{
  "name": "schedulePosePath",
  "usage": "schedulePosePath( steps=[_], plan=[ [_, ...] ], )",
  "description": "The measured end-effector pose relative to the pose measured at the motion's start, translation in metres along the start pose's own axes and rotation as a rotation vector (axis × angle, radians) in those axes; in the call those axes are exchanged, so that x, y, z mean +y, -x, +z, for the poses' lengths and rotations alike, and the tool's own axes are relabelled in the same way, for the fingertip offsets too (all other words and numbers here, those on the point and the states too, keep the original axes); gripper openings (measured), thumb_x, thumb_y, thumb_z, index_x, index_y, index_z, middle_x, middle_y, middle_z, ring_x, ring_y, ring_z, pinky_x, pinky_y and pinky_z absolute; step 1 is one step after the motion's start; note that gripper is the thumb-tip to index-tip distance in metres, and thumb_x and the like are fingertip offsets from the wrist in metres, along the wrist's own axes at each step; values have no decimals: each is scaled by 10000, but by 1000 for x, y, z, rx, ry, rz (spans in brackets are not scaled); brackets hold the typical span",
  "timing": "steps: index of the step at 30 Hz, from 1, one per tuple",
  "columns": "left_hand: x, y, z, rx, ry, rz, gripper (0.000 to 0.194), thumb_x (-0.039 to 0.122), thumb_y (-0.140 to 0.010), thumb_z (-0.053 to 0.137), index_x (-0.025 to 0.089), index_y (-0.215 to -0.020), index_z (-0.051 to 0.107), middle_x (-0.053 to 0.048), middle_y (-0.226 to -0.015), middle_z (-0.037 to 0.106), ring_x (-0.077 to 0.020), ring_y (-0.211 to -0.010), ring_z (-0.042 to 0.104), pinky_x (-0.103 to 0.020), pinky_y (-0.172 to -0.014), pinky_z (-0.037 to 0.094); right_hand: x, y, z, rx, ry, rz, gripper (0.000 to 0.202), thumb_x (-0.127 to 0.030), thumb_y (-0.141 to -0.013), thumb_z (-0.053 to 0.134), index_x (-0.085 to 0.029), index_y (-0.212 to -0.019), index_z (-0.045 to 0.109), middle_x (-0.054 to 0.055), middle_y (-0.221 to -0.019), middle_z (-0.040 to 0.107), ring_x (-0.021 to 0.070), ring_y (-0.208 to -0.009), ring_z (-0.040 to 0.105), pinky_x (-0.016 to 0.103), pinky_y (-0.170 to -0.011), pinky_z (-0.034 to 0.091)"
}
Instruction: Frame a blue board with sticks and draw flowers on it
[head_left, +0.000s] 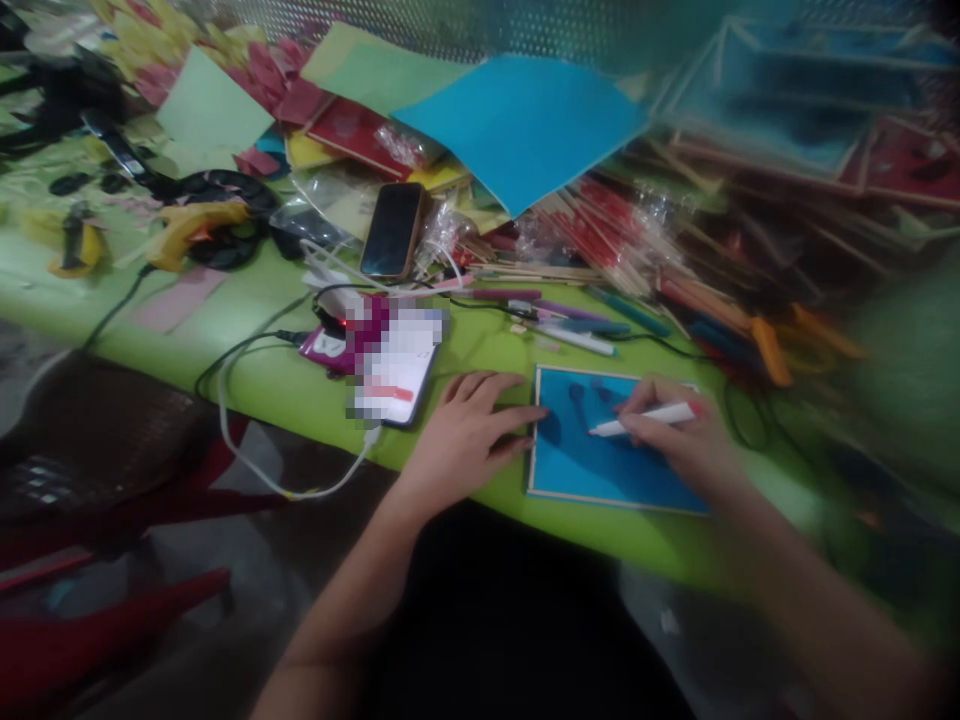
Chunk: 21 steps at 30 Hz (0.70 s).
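Drawing-ready, pinching a white marker [671, 411], the right hand [690, 445] is over the blue panel [577, 475], the tip at or just above its dark marks [577, 402]. Apart from it, the left hand [472, 425], fingers spread, reaches the panel's left edge. Loose pens [592, 326] lie beyond the panel; a lit phone [405, 375] lies left of it.

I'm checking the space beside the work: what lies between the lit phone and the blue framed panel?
The head view shows the left hand over the green tabletop, its fingertips overlapping the blue framed panel.
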<state>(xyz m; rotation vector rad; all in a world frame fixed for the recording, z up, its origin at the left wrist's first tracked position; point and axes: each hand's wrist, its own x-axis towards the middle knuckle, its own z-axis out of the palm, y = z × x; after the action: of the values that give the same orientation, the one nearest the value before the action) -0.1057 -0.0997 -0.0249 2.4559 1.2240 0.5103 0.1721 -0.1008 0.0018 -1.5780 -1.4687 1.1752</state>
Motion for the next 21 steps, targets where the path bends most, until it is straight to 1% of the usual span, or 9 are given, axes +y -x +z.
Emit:
schedulePosePath(
  steps=[4,10,13,17,21],
  plan=[
    [0,0,0,3,-2,1,337,317,-994,694,357,-1327,724,-67,-1470,602,-325,-1334,539,-551,-1118,437,5,0,-1,-13,-26,5,163,-302,-759,739,-257,-657,619,-18,-538,579,197,-626,591,308,-553,390],
    [0,1,0,4,0,2,315,337,-1008,673,349,-1318,729,-72,-1469,602,-324,-1344,532,-551,-1121,437,9,-1,0,27,-88,-9,163,-326,-782,762,-257,-702,638,-29,-552,583,176,-585,555,323,-601,443],
    [-1,1,1,5,-7,5,323,341,-1005,680,352,-1325,724,-70,-1472,600,-324,-1339,533,-552,-1121,436,11,-2,0,29,-85,-13,176,-341,-780,774,-254,-705,641,-29,-547,584,176,-588,560,318,-595,435],
    [-1,1,1,9,-9,7,319,341,-1007,678,351,-1322,727,-71,-1482,595,-325,-1340,533,-556,-1118,439,11,-2,-1,21,-73,-10,146,-310,-761,757,-253,-688,644,-29,-532,582,172,-568,554,310,-558,405],
    [-1,1,1,16,-10,12,324,338,-1005,682,350,-1326,723,-70,-1476,600,-326,-1340,540,-566,-1118,443,12,-2,0,25,-117,-20,162,-322,-750,771,-255,-678,643,-33,-522,568,176,-579,569,305,-545,400]
  ],
)
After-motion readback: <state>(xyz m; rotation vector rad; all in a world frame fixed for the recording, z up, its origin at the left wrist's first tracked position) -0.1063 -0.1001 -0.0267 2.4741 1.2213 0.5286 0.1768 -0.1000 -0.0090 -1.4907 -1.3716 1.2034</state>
